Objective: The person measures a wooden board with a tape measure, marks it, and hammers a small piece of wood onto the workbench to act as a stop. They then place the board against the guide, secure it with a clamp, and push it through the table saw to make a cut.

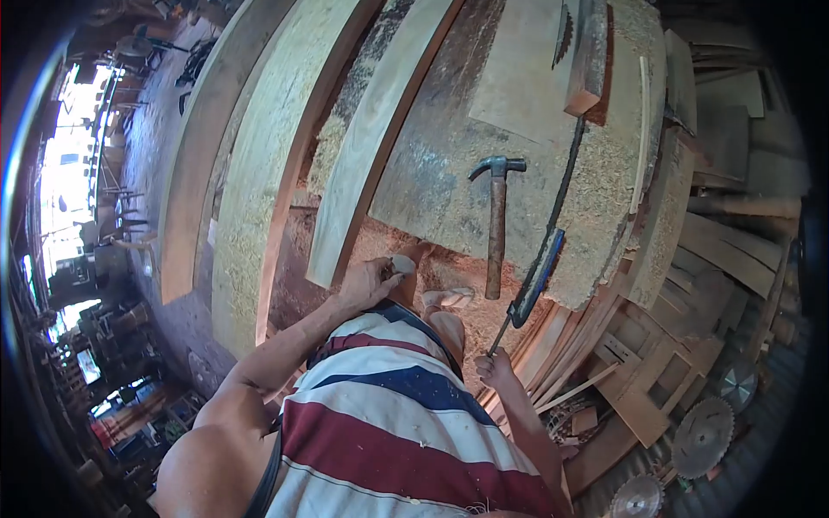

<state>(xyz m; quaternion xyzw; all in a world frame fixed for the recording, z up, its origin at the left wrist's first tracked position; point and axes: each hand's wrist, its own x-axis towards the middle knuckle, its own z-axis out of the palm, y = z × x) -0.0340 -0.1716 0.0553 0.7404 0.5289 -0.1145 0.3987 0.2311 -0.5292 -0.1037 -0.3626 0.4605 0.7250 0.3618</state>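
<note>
My left hand (370, 282) is closed around a small pale rounded piece (402, 264), close to the near end of a long plank (371, 147). Lower right, my right hand (496, 368) has its fingers closed on the end of a thin dark rod (500, 335). The rod's far end meets a long black strip (561, 194) with a blue part (550, 263) beside it; how they join is unclear. Between and beyond my hands, a claw hammer (497, 220) with a wooden handle lies on the dusty work surface (432, 186).
More long planks (276, 164) lie at the left. A wood block (585, 91) and a toothed blade (564, 39) are at the top. Wood shavings (596, 190) cover the right side. Boards (673, 345) and circular saw blades (703, 438) stand at the far right.
</note>
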